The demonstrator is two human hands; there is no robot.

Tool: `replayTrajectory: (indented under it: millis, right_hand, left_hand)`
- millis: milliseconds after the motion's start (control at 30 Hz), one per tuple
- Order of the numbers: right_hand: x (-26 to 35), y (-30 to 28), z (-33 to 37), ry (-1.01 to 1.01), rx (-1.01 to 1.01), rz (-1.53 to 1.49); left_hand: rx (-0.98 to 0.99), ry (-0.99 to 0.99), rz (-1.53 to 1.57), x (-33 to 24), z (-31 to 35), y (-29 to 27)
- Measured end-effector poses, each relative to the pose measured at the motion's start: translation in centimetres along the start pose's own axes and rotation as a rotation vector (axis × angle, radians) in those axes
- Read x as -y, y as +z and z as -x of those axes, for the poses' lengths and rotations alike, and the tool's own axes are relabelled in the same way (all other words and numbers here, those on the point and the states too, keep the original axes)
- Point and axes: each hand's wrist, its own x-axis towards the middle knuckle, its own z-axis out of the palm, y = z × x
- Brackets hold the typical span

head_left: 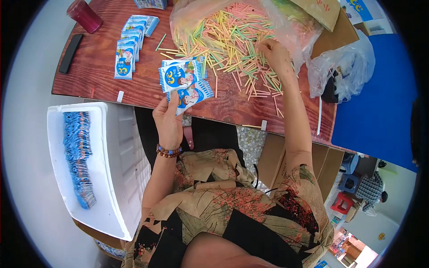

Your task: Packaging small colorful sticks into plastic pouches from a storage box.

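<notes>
At the table's front edge my left hand (169, 121) grips a small blue-and-white packet (193, 96) between thumb and fingers. Right above it, overlapping, lie more packets (179, 75) of the same kind. My right hand (276, 57) reaches over a heap of thin pastel sticks (232, 38) in pink, yellow and green. Its fingers are pinched together at the heap's right side; whatever is between them is hidden. The sticks spill out of a clear plastic bag (182, 13) onto the reddish wooden table (100, 58).
An overlapping row of packets (126, 58) lies to the left, near a black bar (70, 53) and a dark red cup (85, 17). Left of me stands a white foam box (107, 187) with packed packets. A cardboard flap (337, 38) and plastic bag (357, 62) are at right. Someone sits far off.
</notes>
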Motion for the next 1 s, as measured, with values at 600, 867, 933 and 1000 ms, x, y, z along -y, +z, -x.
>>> replayTrajectory:
  millis: [600,867,933,1000]
  right_hand:
    - [2.2,3.2,-0.4,-0.009,-0.015,0.358]
    - [-1.3,5.5,-0.7,-0.1,-0.143,0.482]
    - [-1.7,5.8,-0.5,-0.199,-0.272,0.458]
    - [-1.6,5.3,-0.7,-0.146,-0.18,0.343]
  left_hand:
    - [0.028,-0.037,0.032,0.2,-0.4,-0.7]
    - [0.03,-0.061,0.038,0.1,-0.5,-0.8]
    - [0.04,-0.058,0.036,0.2,-0.5,-1.1]
    - [0.053,-0.055,0.027,0.3,-0.6,-1.6]
